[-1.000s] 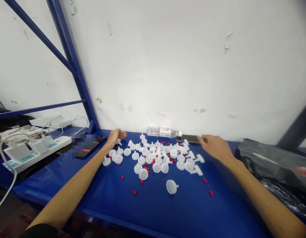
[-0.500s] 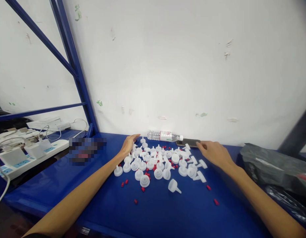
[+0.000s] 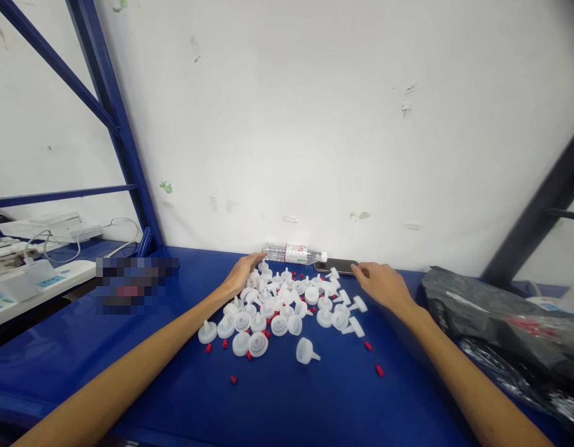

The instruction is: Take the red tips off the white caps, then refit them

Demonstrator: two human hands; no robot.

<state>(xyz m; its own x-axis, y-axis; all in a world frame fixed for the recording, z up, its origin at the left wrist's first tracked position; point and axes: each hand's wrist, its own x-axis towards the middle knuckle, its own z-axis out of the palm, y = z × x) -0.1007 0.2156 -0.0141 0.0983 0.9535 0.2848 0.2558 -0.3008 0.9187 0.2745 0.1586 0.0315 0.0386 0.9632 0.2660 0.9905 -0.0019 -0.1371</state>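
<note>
My left hand lies along the left side of a heap of white plastic spout caps. Its fingers are stretched out and hold nothing; the tips reach the base of a clear water bottle lying on its side. At the right end of a dark phone, my right hand rests with its thumb side against the phone's edge. The fingers farther round are partly hidden. Small red caps are scattered among the spout caps and in front of them. One spout cap lies apart, nearer me.
Blue table against a white wall. Grey and black plastic bags stand at the right. On the left are a power strip with plugs and cables, and a blurred-out patch. Blue rack posts rise at the left.
The view has turned slightly to the right. My left hand has moved in toward the bottle, and some spout caps at the front left have shifted. My right hand stays beside the phone.
</note>
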